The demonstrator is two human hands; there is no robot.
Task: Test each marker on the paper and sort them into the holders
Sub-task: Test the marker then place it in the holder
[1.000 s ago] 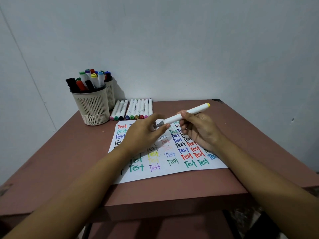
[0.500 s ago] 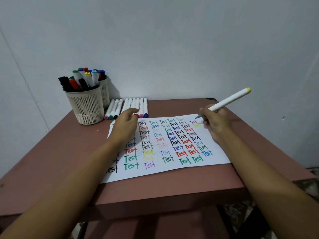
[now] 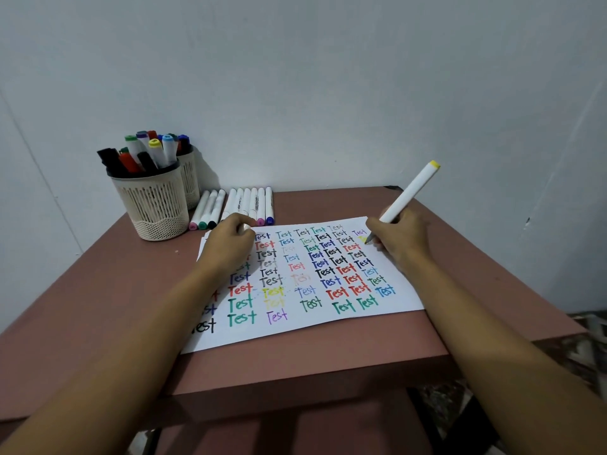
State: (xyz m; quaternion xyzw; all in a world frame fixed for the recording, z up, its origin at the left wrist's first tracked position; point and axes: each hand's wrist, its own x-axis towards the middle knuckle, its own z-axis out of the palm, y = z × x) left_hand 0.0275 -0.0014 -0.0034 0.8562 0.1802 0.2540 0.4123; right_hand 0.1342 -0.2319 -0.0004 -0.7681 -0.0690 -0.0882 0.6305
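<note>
Hands apart: the right hand (image 3: 399,244) pinched the yellow-ended marker (image 3: 407,193) low on its barrel; the left hand (image 3: 230,244) lay curled on the paper (image 3: 295,333), contents I couldn't tell. Light, stiff, slick-looking; gripping near the nib suits it. Nib down toward the bench's far right edge, tail slanting up-right.

Reddish-brown table (image 3: 98,307), pale grey wall (image 3: 328,77) behind it, patterned floor (image 3: 588,349) at right, perhaps tiled
</note>
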